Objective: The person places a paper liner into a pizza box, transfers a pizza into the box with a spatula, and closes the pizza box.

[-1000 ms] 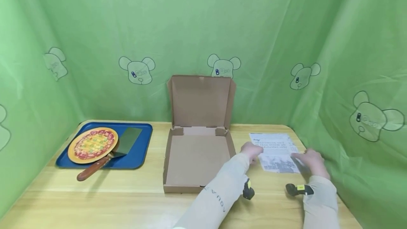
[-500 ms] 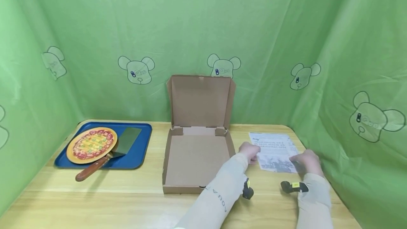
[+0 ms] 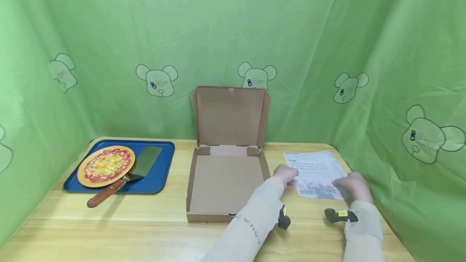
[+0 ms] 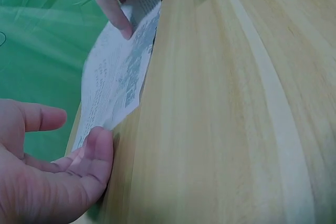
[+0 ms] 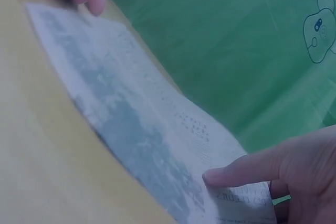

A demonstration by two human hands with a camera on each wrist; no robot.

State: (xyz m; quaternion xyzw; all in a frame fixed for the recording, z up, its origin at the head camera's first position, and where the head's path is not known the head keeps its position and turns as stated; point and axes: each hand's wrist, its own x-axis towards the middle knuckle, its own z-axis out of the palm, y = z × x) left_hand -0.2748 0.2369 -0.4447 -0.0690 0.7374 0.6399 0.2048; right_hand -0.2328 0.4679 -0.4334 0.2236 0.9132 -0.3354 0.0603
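A sheet of newsprint-style paper [image 3: 313,171], printed with text and a grey picture, lies at the table's right side. My right hand [image 3: 354,185] pinches its right edge, the thumb [image 5: 231,174] on top and the other fingers behind the sheet. At the left edge is my left hand [image 3: 285,175], its loosely bent fingers [image 4: 97,153] right at the paper and its thumb held apart. The sheet bows slightly upward in the right wrist view. Left of my hands stands a cardboard pizza box [image 3: 225,185], lid [image 3: 230,116] raised, with nothing inside.
A blue tray [image 3: 160,181] at the table's left bears a round pizza [image 3: 106,166] and a pizza server with a wooden handle [image 3: 107,193]. Green curtains [image 3: 211,31] enclose the back and sides. My left forearm crosses in front of the box's right corner.
My right hand moved a little left, then slightly back right. The paper's right side has shifted and now spreads wider to the right. My left hand moved slightly left; box and tray stay put.
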